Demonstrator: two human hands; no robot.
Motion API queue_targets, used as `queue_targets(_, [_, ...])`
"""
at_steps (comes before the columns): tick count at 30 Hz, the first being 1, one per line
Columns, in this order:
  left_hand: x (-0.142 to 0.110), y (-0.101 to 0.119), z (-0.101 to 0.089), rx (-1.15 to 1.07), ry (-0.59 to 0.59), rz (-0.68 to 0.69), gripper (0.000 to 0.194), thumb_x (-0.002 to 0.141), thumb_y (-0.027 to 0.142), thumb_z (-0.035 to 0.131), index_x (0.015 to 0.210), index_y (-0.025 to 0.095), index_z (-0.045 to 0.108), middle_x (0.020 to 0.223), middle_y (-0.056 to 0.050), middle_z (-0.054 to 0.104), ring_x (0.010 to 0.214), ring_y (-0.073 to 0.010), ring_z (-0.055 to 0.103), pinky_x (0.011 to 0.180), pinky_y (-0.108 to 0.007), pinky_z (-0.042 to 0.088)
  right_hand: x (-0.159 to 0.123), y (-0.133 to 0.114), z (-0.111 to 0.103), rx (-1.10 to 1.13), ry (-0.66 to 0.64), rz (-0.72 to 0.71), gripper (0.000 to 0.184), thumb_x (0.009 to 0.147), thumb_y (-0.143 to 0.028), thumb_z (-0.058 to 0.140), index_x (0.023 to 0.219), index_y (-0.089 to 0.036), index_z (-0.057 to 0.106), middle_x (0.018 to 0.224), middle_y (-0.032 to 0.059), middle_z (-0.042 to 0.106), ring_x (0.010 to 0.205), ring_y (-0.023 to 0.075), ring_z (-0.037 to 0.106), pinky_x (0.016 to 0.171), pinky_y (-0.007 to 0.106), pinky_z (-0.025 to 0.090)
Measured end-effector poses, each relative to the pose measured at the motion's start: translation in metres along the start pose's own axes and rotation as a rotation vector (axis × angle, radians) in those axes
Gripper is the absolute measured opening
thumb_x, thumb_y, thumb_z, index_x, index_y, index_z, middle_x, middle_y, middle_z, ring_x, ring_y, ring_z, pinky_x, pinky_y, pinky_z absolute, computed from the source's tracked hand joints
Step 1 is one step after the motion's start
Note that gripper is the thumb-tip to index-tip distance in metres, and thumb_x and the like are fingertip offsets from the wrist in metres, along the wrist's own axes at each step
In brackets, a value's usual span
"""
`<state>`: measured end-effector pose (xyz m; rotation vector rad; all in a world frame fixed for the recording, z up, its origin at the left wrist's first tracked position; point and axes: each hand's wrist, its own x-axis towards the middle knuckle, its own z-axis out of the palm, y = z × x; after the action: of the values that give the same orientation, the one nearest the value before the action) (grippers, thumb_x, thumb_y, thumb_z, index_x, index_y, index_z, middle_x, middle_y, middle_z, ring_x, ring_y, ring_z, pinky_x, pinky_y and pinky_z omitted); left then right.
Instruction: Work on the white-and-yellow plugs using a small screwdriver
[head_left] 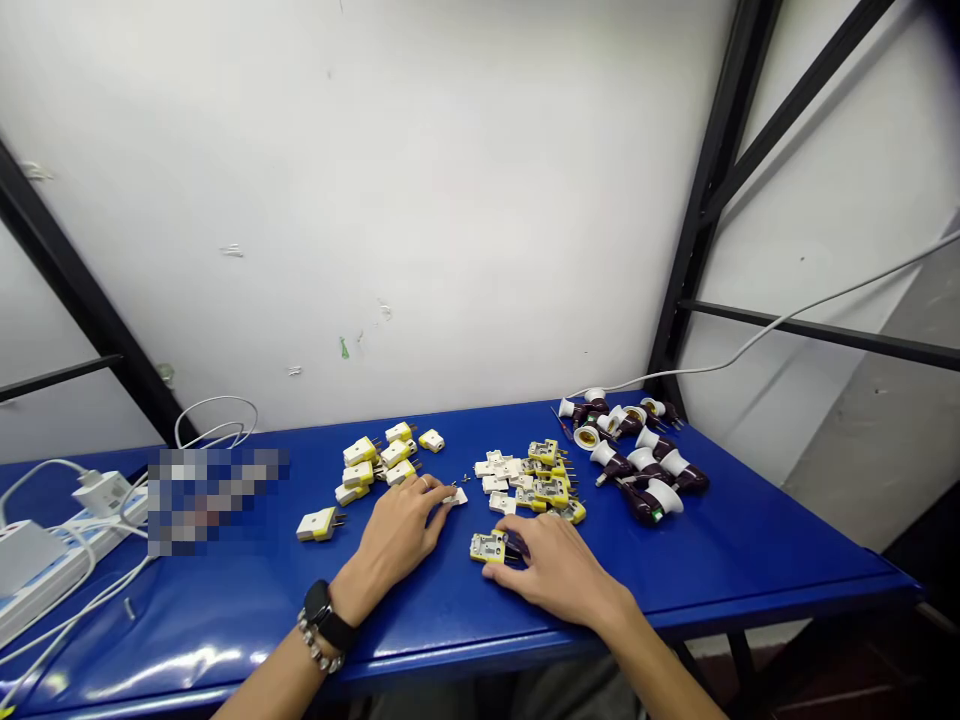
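My left hand (401,522) rests on the blue table with thumb and index finger pinching a small white plug cover (457,496). My right hand (559,565) has its thumb and fingers around the prong end of an open yellow-and-white plug half (487,546), whose inner metal parts face up. To the left of my left hand lies a closed white-and-yellow plug (316,524). Behind that hand is a group of closed plugs (360,452). Beyond my right hand sits a pile of open plug halves (551,490) beside several loose white covers (504,470). Tiny screws (466,478) lie near the covers.
Several dark lamp holders (646,465) with white collars lie at the right, a screwdriver (562,425) beside them. A power strip (67,560) with white cables occupies the left. A white wall (450,200) and black metal frame (694,230) stand behind the blue table (720,560).
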<state>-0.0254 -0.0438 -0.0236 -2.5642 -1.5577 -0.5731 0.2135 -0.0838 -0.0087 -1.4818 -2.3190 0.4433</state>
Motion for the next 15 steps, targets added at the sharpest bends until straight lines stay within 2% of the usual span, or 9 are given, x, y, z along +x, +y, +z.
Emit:
queue_targets(3, [-0.0010,0.0012,0.0016,0.033,0.006,0.021,0.031,0.101,0.023,0.048,0.126,0.024,0.066,0.111,-0.008,0.071,0.099,-0.0243,0.066,0.085,-0.036,0.051,0.0002,0.0007,0.0000,0.000,0.001,-0.004,0.042,0.085,-0.054,0.068,0.114,-0.023,0.072,0.090,0.0066,0.075,0.087,0.0275,0.067,0.075,0.032,0.042])
queue_targets(7, [-0.0023,0.0011,0.0032,0.044,0.011,0.025,0.028,0.102,0.024,0.048,0.121,0.023,0.068,0.110,-0.007,0.070,0.098,-0.0249,0.066,0.085,-0.038,0.051,0.0004,0.0007,0.0000,-0.005,0.007,-0.007,0.042,0.085,-0.054,0.068,0.113,-0.023,0.072,0.090,0.0071,0.075,0.087,0.0275,0.067,0.074,0.031,0.041])
queue_targets(10, [-0.0028,-0.0008,0.0045,0.032,0.069,0.020,0.030,0.102,0.024,0.047,0.126,0.023,0.065,0.113,-0.008,0.069,0.100,-0.0244,0.065,0.087,-0.038,0.052,0.0003,0.0005,0.0002,-0.001,0.006,-0.006,0.042,0.085,-0.054,0.069,0.114,-0.024,0.072,0.090,0.0067,0.075,0.088,0.0273,0.067,0.074,0.031,0.041])
queue_targets(15, [-0.0030,-0.0028,0.0068,0.045,0.105,0.038,0.029,0.102,0.023,0.048,0.122,0.024,0.068,0.115,-0.008,0.069,0.099,-0.0236,0.065,0.087,-0.038,0.053,0.0002,0.0011,0.0011,-0.007,0.006,-0.002,0.042,0.085,-0.054,0.069,0.113,-0.023,0.072,0.089,0.0065,0.075,0.087,0.0270,0.067,0.073,0.031,0.041])
